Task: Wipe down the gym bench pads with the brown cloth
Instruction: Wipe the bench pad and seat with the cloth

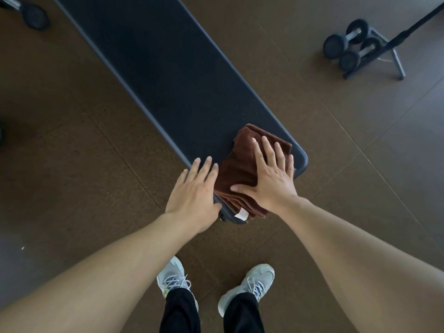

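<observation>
Brown terry under your right hand (272,175): fingers spread flat, pressing the folded brown cloth (240,171) onto the near end of the bench pad (168,80), its layers overhanging the end edge. It looks soft, light and prone to bunching, so keep the palm centred. Your left hand (195,192) rests flat, fingers straight, at the pad's left edge.

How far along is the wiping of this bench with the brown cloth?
Nothing shows as wiped yet. The right hand presses the folded brown cloth flat on the near end of the bench pad; the left hand rests on its edge. The long pad beyond remains.
</observation>
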`<act>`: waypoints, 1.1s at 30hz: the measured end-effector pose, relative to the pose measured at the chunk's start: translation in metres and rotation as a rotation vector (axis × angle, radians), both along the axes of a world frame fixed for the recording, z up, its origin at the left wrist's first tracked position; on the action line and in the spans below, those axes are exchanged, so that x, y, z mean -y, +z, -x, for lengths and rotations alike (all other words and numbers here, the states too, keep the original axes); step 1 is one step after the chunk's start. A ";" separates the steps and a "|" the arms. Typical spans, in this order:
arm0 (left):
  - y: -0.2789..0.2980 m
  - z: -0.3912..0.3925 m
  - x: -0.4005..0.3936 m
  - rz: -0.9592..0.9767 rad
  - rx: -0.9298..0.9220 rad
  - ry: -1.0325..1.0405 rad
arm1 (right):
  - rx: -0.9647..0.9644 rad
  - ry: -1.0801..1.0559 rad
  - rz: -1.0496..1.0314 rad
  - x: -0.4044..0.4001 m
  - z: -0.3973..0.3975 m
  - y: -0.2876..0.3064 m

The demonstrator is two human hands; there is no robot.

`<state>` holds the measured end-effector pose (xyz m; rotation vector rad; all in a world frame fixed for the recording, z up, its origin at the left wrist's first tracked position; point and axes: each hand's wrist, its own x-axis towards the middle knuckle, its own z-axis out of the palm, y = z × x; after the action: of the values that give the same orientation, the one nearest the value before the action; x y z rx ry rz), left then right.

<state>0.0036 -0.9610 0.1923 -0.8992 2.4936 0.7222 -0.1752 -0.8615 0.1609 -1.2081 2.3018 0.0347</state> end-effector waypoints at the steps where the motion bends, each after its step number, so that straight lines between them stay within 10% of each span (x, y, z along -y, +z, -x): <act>1: -0.003 0.002 0.001 0.017 -0.023 -0.008 | 0.033 -0.021 -0.035 0.008 0.006 0.001; 15: -0.024 0.038 0.020 0.203 -0.401 0.197 | 0.070 -0.022 0.005 0.066 0.055 -0.013; 23: 0.001 0.046 0.000 -0.005 -0.155 0.141 | 0.075 0.001 0.223 0.054 0.091 0.010; 33: 0.016 0.048 -0.021 -0.149 0.269 -0.102 | 0.086 -0.798 0.428 0.004 0.163 0.077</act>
<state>-0.0444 -0.9397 0.2080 -0.7552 2.2011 0.6932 -0.3386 -0.8654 0.2375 -0.3638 2.6175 -0.8056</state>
